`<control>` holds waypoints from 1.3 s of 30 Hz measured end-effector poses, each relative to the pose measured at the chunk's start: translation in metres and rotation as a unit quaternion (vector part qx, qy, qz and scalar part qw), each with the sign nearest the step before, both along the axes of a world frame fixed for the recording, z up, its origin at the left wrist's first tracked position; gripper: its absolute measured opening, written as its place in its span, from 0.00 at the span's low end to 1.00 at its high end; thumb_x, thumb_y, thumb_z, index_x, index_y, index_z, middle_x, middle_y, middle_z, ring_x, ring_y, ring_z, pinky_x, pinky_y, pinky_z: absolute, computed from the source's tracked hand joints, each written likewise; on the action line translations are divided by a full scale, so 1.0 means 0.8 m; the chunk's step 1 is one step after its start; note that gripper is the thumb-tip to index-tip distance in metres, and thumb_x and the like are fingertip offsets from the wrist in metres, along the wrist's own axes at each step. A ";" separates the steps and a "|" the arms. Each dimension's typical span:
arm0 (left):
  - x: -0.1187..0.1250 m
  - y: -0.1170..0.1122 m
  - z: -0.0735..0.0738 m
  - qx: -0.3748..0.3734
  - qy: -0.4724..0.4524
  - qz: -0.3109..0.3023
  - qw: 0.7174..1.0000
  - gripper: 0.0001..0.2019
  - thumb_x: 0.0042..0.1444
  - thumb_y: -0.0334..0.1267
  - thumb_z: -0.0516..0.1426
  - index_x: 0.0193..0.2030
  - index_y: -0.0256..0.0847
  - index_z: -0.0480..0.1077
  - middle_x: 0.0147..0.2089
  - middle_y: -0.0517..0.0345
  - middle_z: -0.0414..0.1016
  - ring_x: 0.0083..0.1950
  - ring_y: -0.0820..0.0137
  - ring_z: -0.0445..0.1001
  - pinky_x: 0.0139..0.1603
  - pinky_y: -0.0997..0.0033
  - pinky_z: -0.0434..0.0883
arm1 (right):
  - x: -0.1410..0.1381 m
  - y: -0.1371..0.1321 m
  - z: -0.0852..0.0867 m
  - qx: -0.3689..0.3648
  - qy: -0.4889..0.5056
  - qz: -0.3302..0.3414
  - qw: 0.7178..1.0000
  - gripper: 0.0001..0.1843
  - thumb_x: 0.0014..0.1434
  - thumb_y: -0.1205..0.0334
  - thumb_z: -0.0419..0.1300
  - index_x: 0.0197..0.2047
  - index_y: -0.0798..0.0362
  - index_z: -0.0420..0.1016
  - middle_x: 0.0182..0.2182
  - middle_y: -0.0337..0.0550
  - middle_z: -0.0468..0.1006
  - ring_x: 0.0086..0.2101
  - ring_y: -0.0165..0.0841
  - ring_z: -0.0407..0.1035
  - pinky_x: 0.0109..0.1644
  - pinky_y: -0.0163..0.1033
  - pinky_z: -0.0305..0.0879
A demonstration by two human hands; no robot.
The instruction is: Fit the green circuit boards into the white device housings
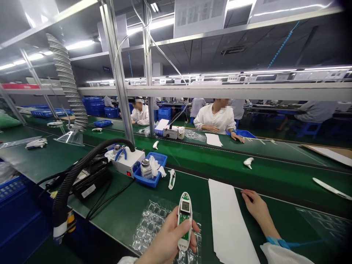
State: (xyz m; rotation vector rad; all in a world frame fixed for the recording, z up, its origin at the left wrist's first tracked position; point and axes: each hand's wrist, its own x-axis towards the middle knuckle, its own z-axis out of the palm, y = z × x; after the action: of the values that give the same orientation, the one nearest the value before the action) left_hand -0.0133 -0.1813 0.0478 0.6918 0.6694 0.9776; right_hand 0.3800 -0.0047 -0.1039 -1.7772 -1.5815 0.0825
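My left hand (176,234) is closed around a white handheld device (184,222), its thumb lying over the exposed green circuit board. A small lit display with segments shows near the device's top. Beneath that hand lies a clear plastic blister tray (150,220). My right hand (255,207) rests on the green bench near the belt edge, fingers loosely bent, holding nothing visible. Between the two hands is a stack of white paper sheets (227,220). A white casing piece with an open middle (172,179) lies beyond the device.
A blue tray (155,183) holds a bottle and tissues, beside a white box with a red switch (128,165). A black hose (74,176) arches at left. White parts (248,162) sit on the green belt (203,161). A co-worker (216,117) sits opposite.
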 end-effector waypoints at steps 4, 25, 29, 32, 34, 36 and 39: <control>0.002 0.000 -0.002 -0.009 0.006 0.009 1.000 0.23 0.59 0.41 0.57 0.56 0.36 0.53 0.34 0.56 0.73 0.25 0.75 0.67 0.28 0.72 0.69 | -0.002 -0.002 0.003 0.000 0.002 -0.002 1.000 0.21 0.51 0.49 0.50 0.32 0.52 0.79 0.41 0.49 0.79 0.38 0.45 0.73 0.40 0.46 0.70; 0.001 0.001 -0.003 -0.053 0.000 0.028 0.998 0.27 0.57 0.40 0.59 0.57 0.37 0.51 0.33 0.56 0.74 0.25 0.74 0.67 0.27 0.72 0.68 | 0.001 -0.001 -0.004 0.000 0.007 0.000 1.000 0.19 0.51 0.51 0.50 0.33 0.52 0.78 0.42 0.50 0.78 0.40 0.46 0.73 0.41 0.47 0.70; -0.002 0.002 -0.003 -0.050 0.010 0.033 0.998 0.26 0.56 0.41 0.59 0.56 0.38 0.51 0.32 0.57 0.73 0.26 0.74 0.67 0.29 0.70 0.69 | 0.000 -0.002 -0.003 -0.002 0.010 0.001 1.000 0.20 0.52 0.50 0.50 0.33 0.52 0.78 0.42 0.50 0.78 0.40 0.46 0.73 0.41 0.48 0.69; -0.002 0.003 -0.004 -0.048 0.021 0.038 0.998 0.26 0.55 0.42 0.60 0.55 0.39 0.53 0.32 0.58 0.73 0.26 0.74 0.66 0.29 0.70 0.68 | -0.002 -0.002 -0.001 -0.002 0.013 0.005 1.000 0.20 0.52 0.50 0.50 0.33 0.53 0.78 0.42 0.51 0.78 0.40 0.47 0.73 0.42 0.49 0.69; -0.002 0.004 -0.005 -0.052 0.026 0.037 0.998 0.27 0.53 0.44 0.62 0.54 0.39 0.54 0.32 0.58 0.73 0.25 0.74 0.66 0.29 0.69 0.68 | -0.004 -0.002 0.002 0.000 0.014 0.008 1.000 0.20 0.52 0.51 0.49 0.33 0.53 0.78 0.42 0.52 0.78 0.41 0.47 0.72 0.43 0.50 0.69; 0.000 0.007 -0.007 -0.055 0.029 0.038 0.997 0.27 0.50 0.46 0.64 0.52 0.40 0.57 0.31 0.59 0.73 0.25 0.73 0.66 0.29 0.69 0.68 | -0.007 -0.003 0.006 0.003 0.012 0.010 1.000 0.19 0.53 0.52 0.49 0.33 0.53 0.77 0.42 0.52 0.77 0.42 0.47 0.72 0.46 0.50 0.68; 0.004 0.012 -0.014 -0.066 0.037 0.043 0.996 0.25 0.45 0.48 0.66 0.45 0.41 0.62 0.30 0.59 0.74 0.25 0.74 0.66 0.28 0.70 0.67 | -0.013 -0.007 0.012 0.001 0.000 0.011 1.000 0.17 0.55 0.57 0.49 0.34 0.53 0.78 0.42 0.52 0.77 0.44 0.45 0.71 0.51 0.50 0.67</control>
State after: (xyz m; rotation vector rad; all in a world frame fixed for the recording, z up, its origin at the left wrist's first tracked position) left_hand -0.0098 -0.1717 0.0364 0.5883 0.8273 0.9807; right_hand 0.3692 -0.0102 -0.0940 -1.7592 -1.6002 0.0920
